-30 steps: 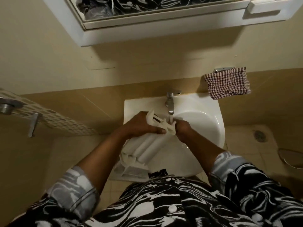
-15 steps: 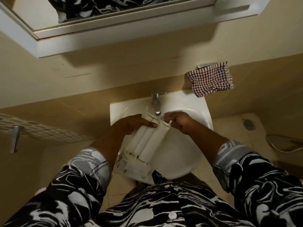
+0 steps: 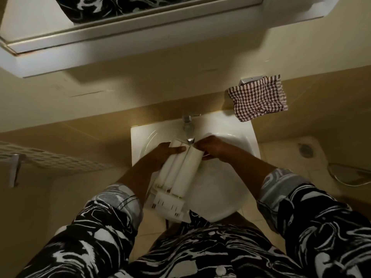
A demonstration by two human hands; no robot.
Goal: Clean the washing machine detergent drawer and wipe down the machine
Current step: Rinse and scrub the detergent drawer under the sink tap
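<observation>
Head view: drawer held over the sink, under the tap

Holds a white detergent drawer (image 3: pixel 176 173) at the centre of the frame, lengthwise over the left part of a white sink (image 3: pixel 138 141). Shows rounded ridges along its upper face, with the far end just under the spout of a metal tap (image 3: pixel 188 129) and the near end jutting past the sink's front rim toward the body. Grips it with the left hand (image 3: pixel 166 155) from the left side, near the far end, fingers curled over the nearest ridge. Sets the right hand (image 3: pixel 214 147) against the drawer's far right corner, fingers curled; cannot tell whether pinching the edge or only touching it. Wears black-and-white patterned sleeves (image 3: pixel 118 201), turned back to pale cuffs, in the lower part of the frame.

Above and right of the sink: a red-and-white checked cloth (image 3: pixel 259 99) on a metal wall holder. Across the top of the frame: a white mirror cabinet (image 3: pixel 100 49). At the left edge: a perforated white rack (image 3: pixel 50 157). At the right, on the tiled floor: a round drain (image 3: pixel 305 150).
</observation>
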